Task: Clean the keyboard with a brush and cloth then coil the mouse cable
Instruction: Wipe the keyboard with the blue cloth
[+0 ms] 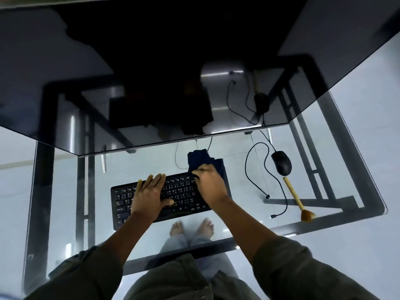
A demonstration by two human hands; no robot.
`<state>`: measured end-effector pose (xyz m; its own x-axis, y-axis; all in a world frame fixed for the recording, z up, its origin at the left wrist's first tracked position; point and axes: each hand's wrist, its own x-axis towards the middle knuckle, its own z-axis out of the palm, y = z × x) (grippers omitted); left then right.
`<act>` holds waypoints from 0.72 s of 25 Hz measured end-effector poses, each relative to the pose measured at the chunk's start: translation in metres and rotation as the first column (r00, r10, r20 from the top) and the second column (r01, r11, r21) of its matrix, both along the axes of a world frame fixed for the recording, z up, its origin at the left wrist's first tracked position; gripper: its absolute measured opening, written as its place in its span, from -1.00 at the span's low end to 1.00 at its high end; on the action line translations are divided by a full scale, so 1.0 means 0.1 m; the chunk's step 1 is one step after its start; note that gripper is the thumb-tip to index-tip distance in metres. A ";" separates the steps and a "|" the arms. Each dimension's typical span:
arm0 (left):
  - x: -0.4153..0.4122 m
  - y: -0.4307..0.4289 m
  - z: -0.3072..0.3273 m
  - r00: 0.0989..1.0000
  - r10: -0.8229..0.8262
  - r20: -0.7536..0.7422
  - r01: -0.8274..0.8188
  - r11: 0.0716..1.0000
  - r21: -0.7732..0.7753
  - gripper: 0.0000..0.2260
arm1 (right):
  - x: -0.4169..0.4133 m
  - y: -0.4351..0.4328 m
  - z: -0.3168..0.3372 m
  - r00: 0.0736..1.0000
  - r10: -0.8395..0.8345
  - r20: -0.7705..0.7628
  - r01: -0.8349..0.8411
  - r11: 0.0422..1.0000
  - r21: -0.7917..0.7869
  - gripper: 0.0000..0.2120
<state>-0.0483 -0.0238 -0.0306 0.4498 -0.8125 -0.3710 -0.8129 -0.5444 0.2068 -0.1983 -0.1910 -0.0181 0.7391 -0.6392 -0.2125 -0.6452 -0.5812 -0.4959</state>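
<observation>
A black keyboard (179, 192) lies on the glass table (324, 169) in front of me. My left hand (150, 192) rests flat on its left half, fingers straight. My right hand (211, 184) grips a dark blue cloth (202, 160) at the keyboard's right end; the cloth bunches up beyond my fingers. To the right sits a black mouse (281, 163), its cable (251, 169) trailing in loose loops to a plug near the table's front. A wooden-handled brush (295, 198) lies just in front of the mouse, bristles toward me.
A dark tinted glass panel (151, 61) rises behind the keyboard and mirrors the mouse and cable. The black metal frame (324, 202) shows through the glass. My bare feet (192, 228) are seen below the tabletop.
</observation>
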 end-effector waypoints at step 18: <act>-0.03 -0.02 0.00 0.998 0.046 -0.051 -0.047 0.999 -0.018 -0.18 | -0.33 -0.35 -0.09 0.939 -0.343 0.025 0.343 0.939 -0.002 -0.78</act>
<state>-0.0515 -0.0255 -0.0309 0.4682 -0.7982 -0.3791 -0.7749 -0.5770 0.2580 -0.2318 -0.2260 -0.0272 0.4799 -0.8560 -0.1922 -0.7938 -0.3303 -0.5107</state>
